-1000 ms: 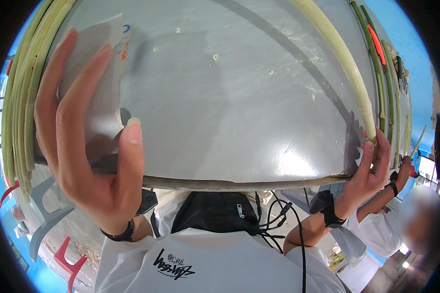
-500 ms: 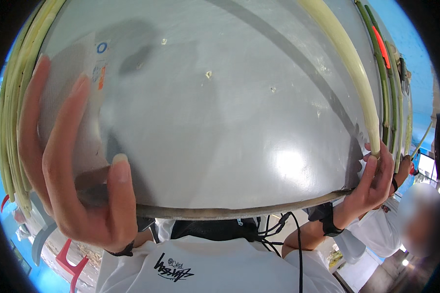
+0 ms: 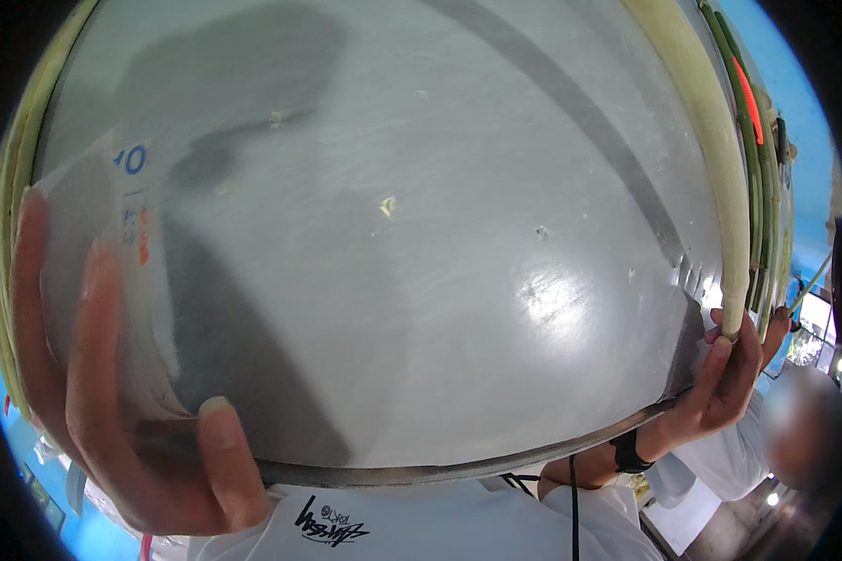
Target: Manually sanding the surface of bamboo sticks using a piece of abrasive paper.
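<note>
Pale pole (image 3: 711, 140) extends over right side of grey table (image 3: 440, 309), near end pinched in our right hand (image 3: 720, 383). Since second ago, our view shifts, pinch unchanged: we're just holding. Left hand (image 3: 140, 477) spreads fingers apart at translucent sheet (image 3: 145, 318); contact unclear.

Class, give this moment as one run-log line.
left hand: open, fingers spread over translucent sheet | right hand: grip on near end of pale stalk | green stalks: farther right

White shirt (image 3: 440, 524), black lettering (image 3: 330, 522), black wristband (image 3: 631, 453)
</note>
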`<control>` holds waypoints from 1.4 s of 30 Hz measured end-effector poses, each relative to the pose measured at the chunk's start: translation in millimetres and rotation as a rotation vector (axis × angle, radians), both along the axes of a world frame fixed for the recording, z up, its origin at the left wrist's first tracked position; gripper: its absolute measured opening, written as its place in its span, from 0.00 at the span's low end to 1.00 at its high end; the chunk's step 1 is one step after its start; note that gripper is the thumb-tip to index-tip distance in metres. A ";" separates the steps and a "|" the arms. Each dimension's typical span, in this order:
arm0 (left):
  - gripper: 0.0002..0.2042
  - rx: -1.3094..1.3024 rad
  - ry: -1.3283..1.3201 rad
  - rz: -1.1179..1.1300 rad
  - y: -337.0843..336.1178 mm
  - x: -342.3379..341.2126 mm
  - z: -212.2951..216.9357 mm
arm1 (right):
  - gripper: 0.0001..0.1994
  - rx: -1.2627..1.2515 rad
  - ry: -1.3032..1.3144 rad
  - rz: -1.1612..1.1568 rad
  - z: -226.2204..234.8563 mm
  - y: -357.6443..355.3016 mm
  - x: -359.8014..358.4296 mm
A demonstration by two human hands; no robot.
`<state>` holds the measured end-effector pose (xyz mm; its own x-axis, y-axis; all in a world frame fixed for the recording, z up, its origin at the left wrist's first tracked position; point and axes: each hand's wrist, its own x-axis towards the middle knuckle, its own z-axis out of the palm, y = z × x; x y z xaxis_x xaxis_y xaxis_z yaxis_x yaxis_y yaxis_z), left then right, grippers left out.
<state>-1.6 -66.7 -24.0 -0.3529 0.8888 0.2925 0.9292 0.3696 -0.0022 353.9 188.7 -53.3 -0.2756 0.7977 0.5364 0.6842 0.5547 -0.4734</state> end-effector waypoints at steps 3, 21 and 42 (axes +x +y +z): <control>0.34 0.024 -0.062 0.046 -5.7 2.3 -3.2 | 0.17 0.031 -0.005 -0.014 -0.9 -1.3 -0.9; 0.35 -0.005 0.125 0.046 -30.7 -6.4 -19.8 | 0.19 0.070 0.030 0.000 -1.5 -2.7 -1.7; 0.34 0.012 -0.104 0.059 1.9 21.0 -8.5 | 0.19 0.189 -0.174 -0.124 -5.1 7.6 11.6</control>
